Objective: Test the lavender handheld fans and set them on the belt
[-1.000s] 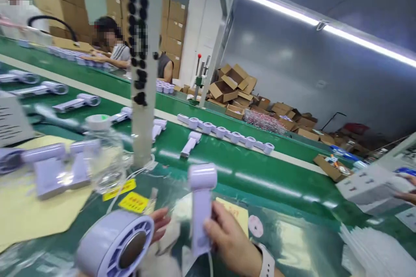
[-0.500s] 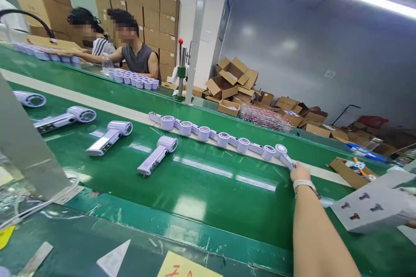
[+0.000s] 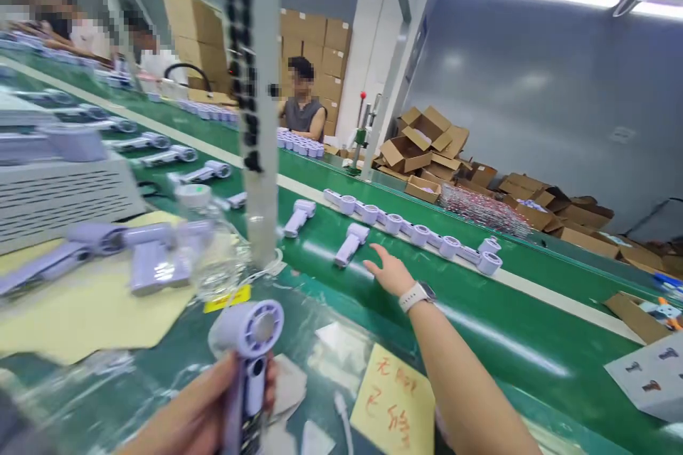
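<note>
A light-purple handheld fan (image 3: 250, 333) with a round head is gripped by the handle in my left hand (image 3: 200, 398), above the near bench. Its handle looks opened along the side, with inner parts showing. My right hand (image 3: 392, 274) reaches over the green conveyor belt (image 3: 459, 341) with thumb and fingers apart, holding nothing. Just left of those fingertips a loose fan (image 3: 351, 247) lies on the belt, apart from the hand. Beyond it a row of similar fans (image 3: 420, 235) lies along the white strip.
At left, more fans (image 3: 152, 256) lie on yellow paper (image 3: 107, 316), beside a metal post (image 3: 264, 121). A handwritten yellow note (image 3: 395, 405) and a white cable (image 3: 343, 416) are on the bench. Co-workers (image 3: 304, 110) sit across the belt. A white box with bolts (image 3: 648, 377) stands at right.
My view has swung left. My right hand has left the fan at the right end of the row and moved back left, opened. My left hand, holding a fan, has come into view.
</note>
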### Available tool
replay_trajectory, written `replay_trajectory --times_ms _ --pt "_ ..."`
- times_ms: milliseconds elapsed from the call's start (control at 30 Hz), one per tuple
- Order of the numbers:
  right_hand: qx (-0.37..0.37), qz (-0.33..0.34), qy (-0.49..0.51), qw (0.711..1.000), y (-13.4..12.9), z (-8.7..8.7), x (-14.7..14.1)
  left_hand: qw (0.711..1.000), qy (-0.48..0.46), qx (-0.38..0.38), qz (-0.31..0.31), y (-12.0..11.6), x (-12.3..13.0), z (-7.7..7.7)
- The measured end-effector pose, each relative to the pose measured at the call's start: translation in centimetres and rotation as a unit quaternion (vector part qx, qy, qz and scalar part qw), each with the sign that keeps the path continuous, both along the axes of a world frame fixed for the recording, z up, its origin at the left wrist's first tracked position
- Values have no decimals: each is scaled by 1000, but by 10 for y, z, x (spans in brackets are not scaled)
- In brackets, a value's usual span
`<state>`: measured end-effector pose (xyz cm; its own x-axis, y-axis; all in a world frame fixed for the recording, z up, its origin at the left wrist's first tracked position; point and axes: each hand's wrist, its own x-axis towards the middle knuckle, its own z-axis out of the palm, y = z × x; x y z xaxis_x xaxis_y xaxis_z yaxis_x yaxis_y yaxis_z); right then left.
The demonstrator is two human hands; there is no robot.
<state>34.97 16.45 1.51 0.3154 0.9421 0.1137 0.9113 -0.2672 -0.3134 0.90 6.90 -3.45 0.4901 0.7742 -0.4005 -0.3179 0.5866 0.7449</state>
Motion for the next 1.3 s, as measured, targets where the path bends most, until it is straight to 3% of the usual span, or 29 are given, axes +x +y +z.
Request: replay_trajectory --times_ms 67,133,267,333,400,533,567,633,700,800,867,1033,1167,1300 --pt "-31 38 10 999 13 -4 -62 997 -66 37 31 -9 -15 17" --pt "-44 38 11 998 17 -1 -103 993 -83 74 41 -20 -37 28" --pt "-33 36 41 998 -2 19 -129 988 -61 124 67 -38 -93 32" --pt "-17 68 75 995 -32 24 -136 988 -54 117 91 -38 -107 33" --pt "3 114 109 987 -78 23 -151 988 -75 100 91 -35 -103 34" --pt "42 207 144 967 -189 18 -200 978 -198 63 35 -35 -59 34" --pt "76 232 145 959 -211 19 -208 974 -221 47 19 -38 -48 34" --pt "72 257 150 952 -237 20 -212 972 -235 16 -2 -45 -33 34" --pt "38 180 157 970 -240 19 -198 976 -219 5 11 -51 -29 32" --pt "27 -19 137 990 -221 7 -165 980 -188 38 47 -54 -35 29" --pt "32 -68 124 989 -210 -8 -150 979 -179 84 57 -54 -45 30" --pt "22 -48 201 978 -218 -29 -151 959 -182 196 90 -55 -71 43" --pt "13 0 331 943 -235 -24 -172 960 -183 190 93 -59 -77 55" --pt "-11 73 432 899 -255 -11 -209 948 -247 190 64 -62 -64 62"
